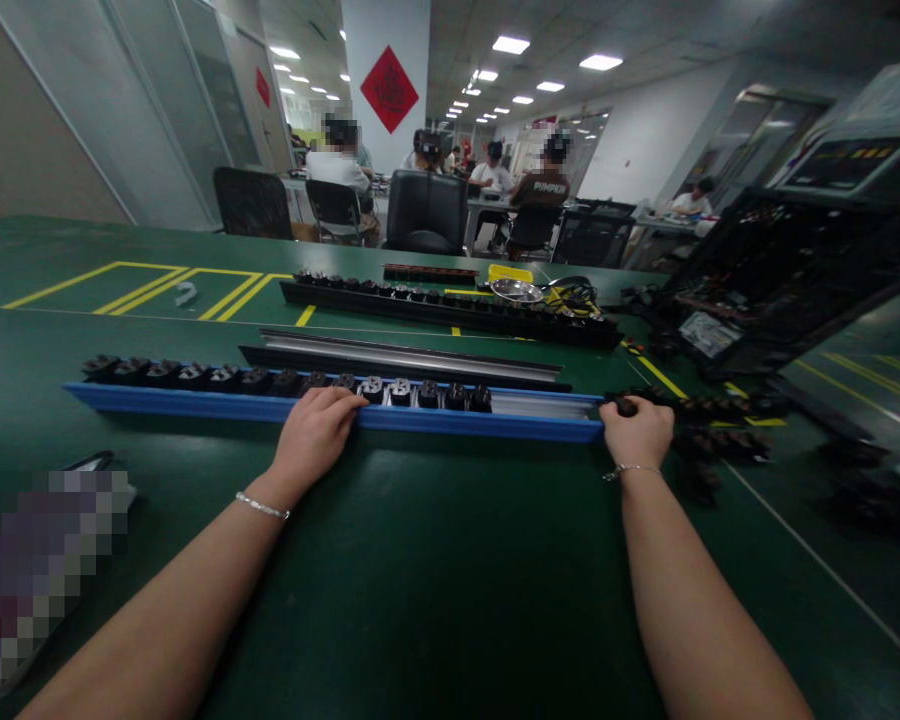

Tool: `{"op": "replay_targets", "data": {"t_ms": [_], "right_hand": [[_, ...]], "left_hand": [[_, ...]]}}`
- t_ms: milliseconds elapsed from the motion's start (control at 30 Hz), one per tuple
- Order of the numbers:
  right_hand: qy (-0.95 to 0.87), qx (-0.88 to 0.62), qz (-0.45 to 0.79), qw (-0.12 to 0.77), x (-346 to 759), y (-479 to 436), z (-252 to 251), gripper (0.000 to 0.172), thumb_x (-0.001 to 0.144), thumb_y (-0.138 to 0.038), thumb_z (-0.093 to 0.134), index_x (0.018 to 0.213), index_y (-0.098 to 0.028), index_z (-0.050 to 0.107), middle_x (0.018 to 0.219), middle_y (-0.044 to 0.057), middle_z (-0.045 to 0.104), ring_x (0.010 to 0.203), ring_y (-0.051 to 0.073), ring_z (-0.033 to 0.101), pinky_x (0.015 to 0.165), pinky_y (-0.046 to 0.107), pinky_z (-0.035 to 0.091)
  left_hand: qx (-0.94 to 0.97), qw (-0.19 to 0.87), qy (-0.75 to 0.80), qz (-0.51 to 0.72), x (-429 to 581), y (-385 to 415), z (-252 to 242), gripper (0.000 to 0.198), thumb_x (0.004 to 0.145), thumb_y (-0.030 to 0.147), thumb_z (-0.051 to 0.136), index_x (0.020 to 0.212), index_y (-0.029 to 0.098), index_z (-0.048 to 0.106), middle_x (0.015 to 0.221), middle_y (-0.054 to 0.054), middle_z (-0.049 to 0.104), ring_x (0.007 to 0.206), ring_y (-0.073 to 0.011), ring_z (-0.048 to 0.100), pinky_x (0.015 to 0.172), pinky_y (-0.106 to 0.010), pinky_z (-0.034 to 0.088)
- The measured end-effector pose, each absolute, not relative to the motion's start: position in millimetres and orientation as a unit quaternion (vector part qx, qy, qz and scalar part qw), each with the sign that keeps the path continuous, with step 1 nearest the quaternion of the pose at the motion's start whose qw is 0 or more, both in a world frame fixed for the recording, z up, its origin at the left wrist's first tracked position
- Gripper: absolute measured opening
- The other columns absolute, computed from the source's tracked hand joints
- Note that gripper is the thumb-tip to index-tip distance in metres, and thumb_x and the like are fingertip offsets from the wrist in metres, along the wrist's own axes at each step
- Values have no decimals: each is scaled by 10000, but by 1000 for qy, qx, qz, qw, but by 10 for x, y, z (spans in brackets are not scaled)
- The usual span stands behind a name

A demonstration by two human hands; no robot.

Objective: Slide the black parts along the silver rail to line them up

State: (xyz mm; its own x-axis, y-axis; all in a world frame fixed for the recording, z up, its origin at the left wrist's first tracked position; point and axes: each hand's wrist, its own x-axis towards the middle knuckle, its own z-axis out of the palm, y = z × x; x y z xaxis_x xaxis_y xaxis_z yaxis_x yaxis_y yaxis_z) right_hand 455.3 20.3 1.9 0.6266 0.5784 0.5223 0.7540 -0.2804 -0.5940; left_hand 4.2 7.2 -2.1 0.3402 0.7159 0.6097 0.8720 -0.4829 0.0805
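Observation:
A long blue rail (480,426) lies across the green table, with a row of several black socket modules (430,394) seated in its channel. The channel's right end shows bare metal. My left hand (316,425) is closed over the rail's near edge around the middle, fingertips beside the modules. At the rail's right end, my right hand (640,432) pinches a small black piece (627,406) that looks like another socket module. Its fingers touch or nearly touch the rail's end, and they cover part of the piece.
Behind lie an open black rail (405,358) and a longer black rail (420,305) filled with modules. A metal dish (517,290) and a yellow tray (510,273) sit farther back. Loose black modules (727,445) and a large black machine (750,270) stand right. People sit beyond.

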Motion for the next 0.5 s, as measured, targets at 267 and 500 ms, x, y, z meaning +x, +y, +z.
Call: {"op": "replay_targets", "data": {"t_ms": [267,500], "right_hand": [[-398,-804,-104,429,4662,177,21,347,632,-310,568,897,-117,684,727,56,471,893,263,500,883,383,431],[-331,-861,-88,377,4983,79,-47,358,642,-333,591,924,-135,688,770,63,478,868,255,510,851,397,444]], "left_hand": [[-807,142,-486,-303,36,86,-47,270,897,220,444,1038,188,672,995,-88,663,927,-233,560,841,-389,473],[-809,139,-484,-301,34,83,-44,263,893,204,457,1040,169,673,1000,-89,662,918,-232,554,831,-384,475]]}}
